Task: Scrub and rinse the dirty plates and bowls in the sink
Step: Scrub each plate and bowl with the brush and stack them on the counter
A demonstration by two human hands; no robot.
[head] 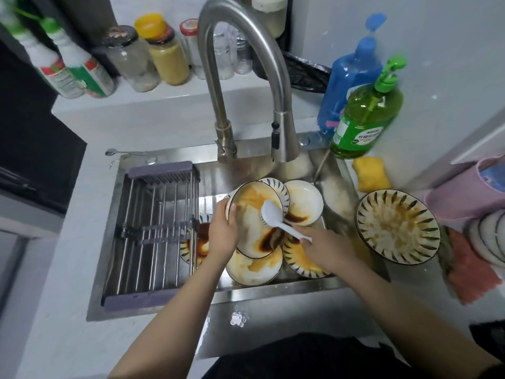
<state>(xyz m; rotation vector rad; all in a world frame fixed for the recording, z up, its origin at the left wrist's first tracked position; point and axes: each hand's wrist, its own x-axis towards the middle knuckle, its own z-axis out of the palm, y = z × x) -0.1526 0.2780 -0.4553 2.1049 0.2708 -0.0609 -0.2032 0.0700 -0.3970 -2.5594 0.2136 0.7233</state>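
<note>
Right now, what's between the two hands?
In the head view, the dirty plate tilts between them: the left hand grips its rim, and the right hand presses the white brush on it.

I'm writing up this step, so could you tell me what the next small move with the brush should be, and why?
Probably sweep the white brush down toward the dark brown sauce pooled at the lower edge of the tilted plate. The right hand holds the brush against the plate's upper middle, the left hand grips its rim, and that dark patch looks unscrubbed.
</note>
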